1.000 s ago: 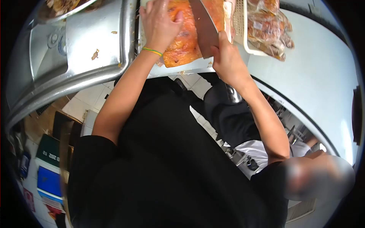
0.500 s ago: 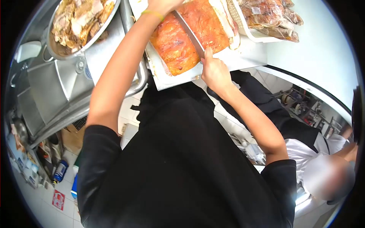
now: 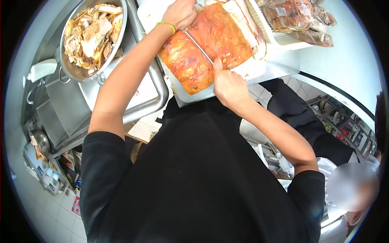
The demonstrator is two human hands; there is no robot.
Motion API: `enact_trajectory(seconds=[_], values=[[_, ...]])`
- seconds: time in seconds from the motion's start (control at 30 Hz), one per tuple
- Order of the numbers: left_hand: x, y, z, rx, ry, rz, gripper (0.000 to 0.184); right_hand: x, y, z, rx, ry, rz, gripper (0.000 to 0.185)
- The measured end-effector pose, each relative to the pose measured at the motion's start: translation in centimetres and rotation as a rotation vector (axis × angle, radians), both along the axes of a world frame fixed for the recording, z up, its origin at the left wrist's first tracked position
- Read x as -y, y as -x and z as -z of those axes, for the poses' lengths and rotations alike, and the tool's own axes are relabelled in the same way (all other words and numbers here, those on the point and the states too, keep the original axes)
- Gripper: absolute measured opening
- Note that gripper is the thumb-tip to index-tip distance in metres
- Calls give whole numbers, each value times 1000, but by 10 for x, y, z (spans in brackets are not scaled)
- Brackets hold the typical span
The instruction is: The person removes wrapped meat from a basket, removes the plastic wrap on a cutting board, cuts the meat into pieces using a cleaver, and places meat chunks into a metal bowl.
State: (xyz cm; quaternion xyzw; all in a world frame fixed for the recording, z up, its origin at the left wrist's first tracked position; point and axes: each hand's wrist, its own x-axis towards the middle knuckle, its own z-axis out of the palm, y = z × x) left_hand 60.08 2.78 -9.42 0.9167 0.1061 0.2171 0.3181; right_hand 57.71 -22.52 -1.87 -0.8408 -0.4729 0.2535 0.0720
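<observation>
A large slab of roasted meat (image 3: 225, 34) with crisp orange-brown skin lies on a white cutting board (image 3: 256, 69). My right hand (image 3: 231, 87) is closed round the handle of a knife (image 3: 198, 46) at the slab's near edge. The blade runs diagonally across the skin, seen as a thin line from its spine, and its lower part is hidden. My left hand (image 3: 181, 15), with a yellow band at the wrist, is curled over the far left of the slab near the blade's other end. What its fingers grip, if anything, is hidden.
At the left, a metal bowl (image 3: 124, 30) holds chopped meat pieces, beside a metal sink and tray (image 3: 139, 107). A white basket (image 3: 279, 39) with plastic-wrapped meat (image 3: 289, 16) stands at the right. Another person (image 3: 332, 150) is at the lower right.
The knife blade has turned from showing its broad side to standing on edge in the slab. Both hands stay near the same spots on the meat. My view has shifted slightly.
</observation>
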Motion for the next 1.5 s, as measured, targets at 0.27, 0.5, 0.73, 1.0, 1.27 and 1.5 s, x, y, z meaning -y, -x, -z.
enact_trajectory(seconds=[0.27, 0.5, 0.73, 1.0, 1.27, 1.5], values=[[2, -1, 17, -216, 63, -61, 48, 3, 0, 9, -92, 88, 49, 23], [2, 29, -1, 68, 209, -308, 44, 12, -2, -5, -61, -12, 25, 20], [60, 106, -18, 17, 205, -535, 32, 12, 5, 11, -15, 46, 9, 35], [69, 132, -14, -40, 131, -547, 26, 175, -21, -12, 28, 272, -33, 28], [121, 252, -36, -40, 759, -497, 66, 129, -84, -2, 169, 120, -281, 16], [108, 234, -66, -387, -173, -49, 113, 105, -117, -2, 206, 30, -306, 19]])
